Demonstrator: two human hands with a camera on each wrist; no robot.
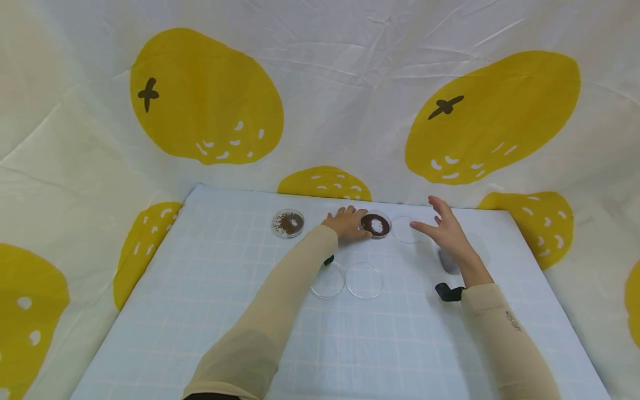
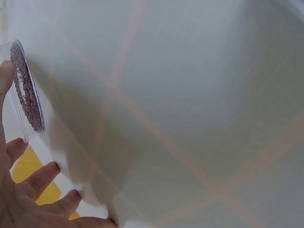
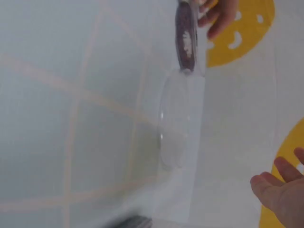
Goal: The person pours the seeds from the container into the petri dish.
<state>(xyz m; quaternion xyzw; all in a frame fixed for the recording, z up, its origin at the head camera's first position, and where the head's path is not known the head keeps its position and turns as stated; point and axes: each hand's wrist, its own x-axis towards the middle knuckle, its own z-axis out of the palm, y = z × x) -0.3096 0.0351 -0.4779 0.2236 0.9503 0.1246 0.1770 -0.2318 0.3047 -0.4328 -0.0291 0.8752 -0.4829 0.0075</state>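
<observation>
My left hand [image 1: 347,223] lies at the left side of a petri dish [image 1: 376,225] filled with dark brown granules and a white patch in the middle. Its thumb [image 2: 5,73] overlaps the dish's rim in the left wrist view, and the other fingers are spread apart. To the right of that dish sits a clear petri dish part [image 1: 407,230] with nothing in it. Above and right of this clear piece, my right hand [image 1: 450,233] is raised with thumb and fingers wide apart, holding nothing.
Another petri dish [image 1: 288,223] with brown granules and whitish bits stands left of my left hand. Two clear round dish pieces, a left one [image 1: 327,297] and a right one [image 1: 365,298], lie nearer me. A grey object [image 1: 448,261] is partly hidden behind my right wrist.
</observation>
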